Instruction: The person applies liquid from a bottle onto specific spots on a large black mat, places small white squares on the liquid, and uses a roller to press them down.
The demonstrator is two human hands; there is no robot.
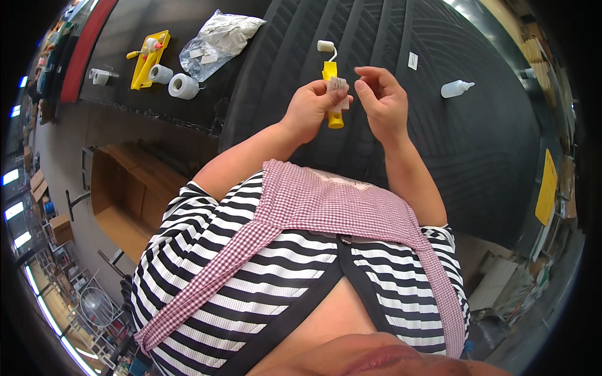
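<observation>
Fingers of left hand (311, 108) pinch small patch (338, 84) w/ yellow roller (332, 94); right hand (384, 100) fingertips nearly together at 3 o'clock. Patch not yet on tyre (439, 125).

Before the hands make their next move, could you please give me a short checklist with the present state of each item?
1. Left hand grips the small paper patch: ok, pinched at the fingertips.
2. Right hand is free to help: ok, fingers bent, beside the patch; contact cannot tell.
3. Yellow roller is secure: cannot tell, it shows behind the left hand, held or lying on the tire.
4. White bottle is within reach: ok, lying on the tire at the right.
5. Tape rolls are at hand: ok, on the dark surface at the left, by the yellow tray and plastic bag.
</observation>
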